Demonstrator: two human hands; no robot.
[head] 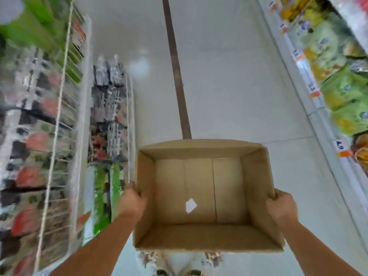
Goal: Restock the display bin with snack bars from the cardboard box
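Head view: cardboard box [207, 194] held out in front over the aisle floor [229, 76], open top facing the camera. Left hand [131, 202] grips the left wall near the top rim, fingers curled over the edge. Right hand [281, 208] grips the right wall the same way. Both wrapped on the box, nothing else in either.

Box interior: no snack bars visible, just bare bottom flaps and a small white scrap of paper [190, 205] lying on them. Reads as emptied, so restocking looks done or nearly so.

Wire display bins [111, 120] sit to the left, just beside the box's left edge, packed with wrapped products. Heavy motion blur there; can't tell which bin is the target or read any packaging. A taller wire rack [39, 116] further left, equally blurred. Shelves [338, 76] with green and yellow bags on the right, well apart from the box. Dark strip [177, 72] runs down the floor ahead.

Handling call: empty corrugated box should be light, walls stiff enough but they flex inward if squeezed hard. Two-sided grip at the rim is fine for carrying; no weight on the bottom flaps, so no sag risk. Smooth cardboard could slip from a loose pinch, so fingers hooked over the rim is the right hold. Paper scrap will fly out if tipped.
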